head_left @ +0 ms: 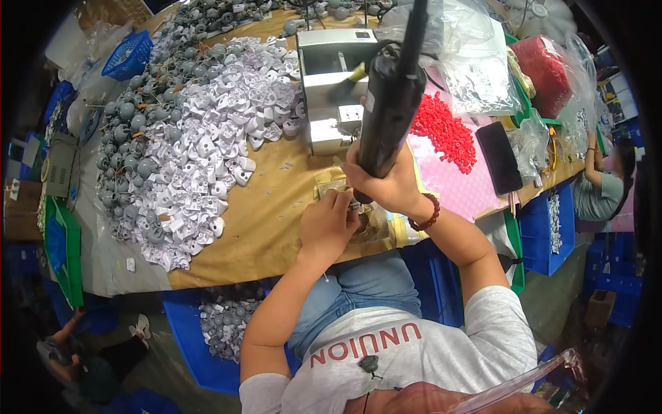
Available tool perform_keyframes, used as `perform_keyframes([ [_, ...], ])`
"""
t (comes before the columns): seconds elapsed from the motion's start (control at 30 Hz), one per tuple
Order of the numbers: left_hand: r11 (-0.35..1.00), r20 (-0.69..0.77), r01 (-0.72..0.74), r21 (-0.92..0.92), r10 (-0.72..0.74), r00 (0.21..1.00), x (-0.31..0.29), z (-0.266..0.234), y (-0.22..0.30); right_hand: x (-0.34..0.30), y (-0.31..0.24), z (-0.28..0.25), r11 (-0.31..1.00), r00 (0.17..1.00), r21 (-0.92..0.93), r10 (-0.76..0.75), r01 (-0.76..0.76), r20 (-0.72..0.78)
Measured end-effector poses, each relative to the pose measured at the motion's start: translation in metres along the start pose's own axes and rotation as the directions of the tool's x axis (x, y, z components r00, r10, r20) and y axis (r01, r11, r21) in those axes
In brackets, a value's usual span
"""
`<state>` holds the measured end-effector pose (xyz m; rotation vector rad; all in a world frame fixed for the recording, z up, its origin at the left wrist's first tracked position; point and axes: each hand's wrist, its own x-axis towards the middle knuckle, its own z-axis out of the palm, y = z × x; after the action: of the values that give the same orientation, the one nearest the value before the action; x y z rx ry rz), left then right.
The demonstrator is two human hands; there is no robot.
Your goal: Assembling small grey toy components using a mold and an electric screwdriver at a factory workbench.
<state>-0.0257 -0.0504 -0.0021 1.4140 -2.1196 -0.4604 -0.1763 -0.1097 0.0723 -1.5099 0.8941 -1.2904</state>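
Observation:
A black power screwdriver [386, 114] stands nearly upright over the table's near edge. My right hand [392, 185], with a dark red bead bracelet at its wrist, is closed round the tool's lower body. Just left of it, my left hand [327, 224] pinches close to the screwdriver's lower end. Whatever the left fingers hold is mostly hidden by the fingers themselves. Both hands are above a taped, brownish work patch [376, 233] on the tabletop. The screwdriver's bit is covered by my hands.
Heaped white plastic parts [200, 148] and round grey parts [127, 127] cover the left side. A white open box fixture [324, 90] stands behind my hands. Right of it are small red parts [445, 131], a black phone [498, 159] and plastic bags [476, 62]. Blue bins [186, 338] sit below.

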Motion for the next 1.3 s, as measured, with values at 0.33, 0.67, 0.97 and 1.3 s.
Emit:
perform_keyframes([
  [0.33, 1.0, -0.031, -0.02, -0.002, 0.02, 0.999, 0.0, 0.003, -0.002, -0.016, 0.006, 0.001, 0.993, 0.992, -0.025, -0.115, 0.117, 0.044],
  [0.67, 0.996, -0.043, -0.063, -0.061, 0.06, 0.997, -0.001, 0.004, -0.007, -0.028, 0.012, 0.007, 0.989, 0.99, -0.027, -0.143, 0.143, -0.01],
  [0.97, 0.998, -0.045, -0.028, -0.056, 0.026, 0.999, 0.002, 0.001, -0.001, -0.041, 0.027, -0.005, 0.92, 0.953, -0.263, -0.249, 0.289, 0.173],
  [1.3, 0.996, 0.009, 0.055, -0.076, -0.054, 0.998, 0.001, -0.005, 0.004, -0.037, 0.019, -0.004, 0.994, 0.994, -0.076, -0.076, 0.082, 0.078],
])
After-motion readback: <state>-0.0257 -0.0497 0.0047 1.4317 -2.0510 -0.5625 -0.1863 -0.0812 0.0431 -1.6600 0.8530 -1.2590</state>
